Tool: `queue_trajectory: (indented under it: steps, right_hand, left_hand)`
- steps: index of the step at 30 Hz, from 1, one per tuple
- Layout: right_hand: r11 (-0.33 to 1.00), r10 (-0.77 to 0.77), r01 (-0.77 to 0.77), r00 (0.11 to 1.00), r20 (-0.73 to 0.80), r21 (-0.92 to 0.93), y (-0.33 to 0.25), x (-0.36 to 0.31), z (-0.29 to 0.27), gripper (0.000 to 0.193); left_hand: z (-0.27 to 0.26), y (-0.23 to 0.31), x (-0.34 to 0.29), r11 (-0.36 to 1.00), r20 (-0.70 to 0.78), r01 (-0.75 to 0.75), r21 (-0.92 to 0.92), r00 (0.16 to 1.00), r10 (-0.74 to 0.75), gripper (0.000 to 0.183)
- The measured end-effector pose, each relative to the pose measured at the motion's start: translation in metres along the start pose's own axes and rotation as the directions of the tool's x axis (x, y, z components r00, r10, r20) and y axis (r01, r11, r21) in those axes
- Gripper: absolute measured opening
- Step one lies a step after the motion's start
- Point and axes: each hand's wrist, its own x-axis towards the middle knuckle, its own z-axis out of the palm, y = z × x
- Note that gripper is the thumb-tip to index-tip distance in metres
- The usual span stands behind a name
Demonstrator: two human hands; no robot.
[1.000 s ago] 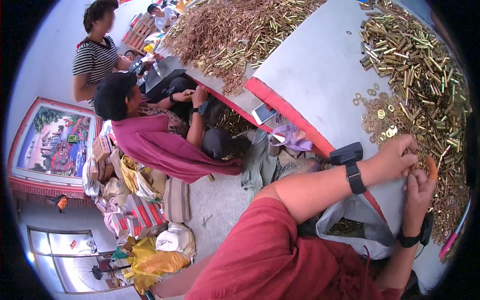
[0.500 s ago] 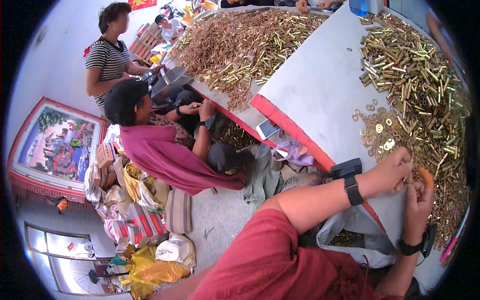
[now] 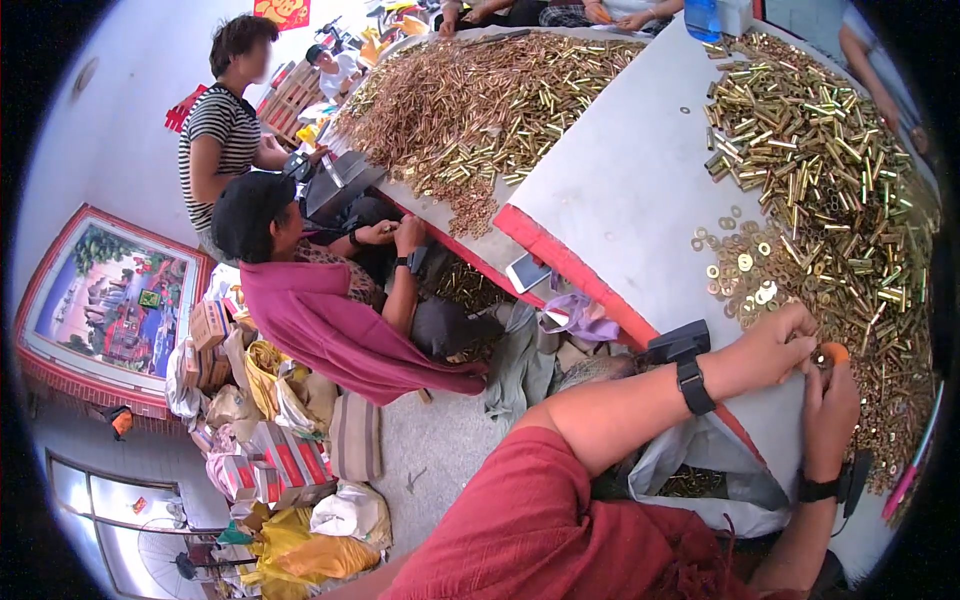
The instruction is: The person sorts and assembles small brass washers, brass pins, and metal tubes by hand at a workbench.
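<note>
My left hand (image 3: pixel 770 345) is closed in a pinch at the right table's near edge; its fingertips hide whatever they hold. Just beside it, nearly touching, my right hand (image 3: pixel 830 395) has its thumb and forefinger closed on a small round metal part (image 3: pixel 821 359). An orange cover (image 3: pixel 835 352) wraps that forefinger. Close by the hands lie loose flat washers (image 3: pixel 745 262) and a pile of brass-coloured metal sleeves (image 3: pixel 830 160). Smaller ring-like metal pieces (image 3: pixel 885 440) are strewn to the right of my right hand.
A pink-and-blue pen-like stick (image 3: pixel 905 490) lies at the right edge. An open pale sack (image 3: pixel 720 470) hangs below the red table edge (image 3: pixel 580 275). A phone (image 3: pixel 527 272) rests near that edge. A co-worker (image 3: pixel 320 290) sits at another table heaped with metal parts (image 3: pixel 480 90).
My right forefinger has curled from nearly straight to bent around the metal part. My two hands have shifted slightly leftward in the picture. The whole view has tilted a little.
</note>
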Motion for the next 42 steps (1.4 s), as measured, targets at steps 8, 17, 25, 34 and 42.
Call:
queue_trajectory:
  steps: [8, 17, 25, 34, 42]
  right_hand:
    - [1.0, -0.014, 0.014, 1.0, -0.007, -0.015, 0.011, 0.0, 0.001, 0.019]
    - [0.999, -0.04, 0.04, 0.999, -0.006, 0.029, 0.007, 0.002, -0.004, 0.015]
    - [0.998, 0.022, -0.026, 0.998, 0.064, 0.062, 0.009, -0.001, -0.007, 0.016]
    - [0.991, -0.003, 0.007, 1.0, -0.031, 0.133, 0.025, 0.002, -0.001, 0.012]
    - [0.953, 0.069, -0.042, 0.994, -0.081, 0.301, 0.043, 0.007, -0.001, 0.012]
  left_hand:
    - [0.0, 0.002, -0.001, 0.998, 0.024, -0.009, 0.062, 1.0, 0.007, 0.01]
    - [0.0, 0.004, -0.001, 0.993, 0.02, -0.016, 0.113, 1.0, 0.014, 0.009]
    - [0.004, 0.006, -0.002, 0.988, 0.007, -0.015, 0.152, 1.0, 0.014, 0.008]
    - [0.005, 0.002, -0.003, 0.941, 0.012, -0.124, 0.314, 0.992, 0.127, 0.008]
    - [0.006, 0.001, -0.003, 0.918, 0.033, -0.191, 0.349, 0.981, 0.192, 0.011]
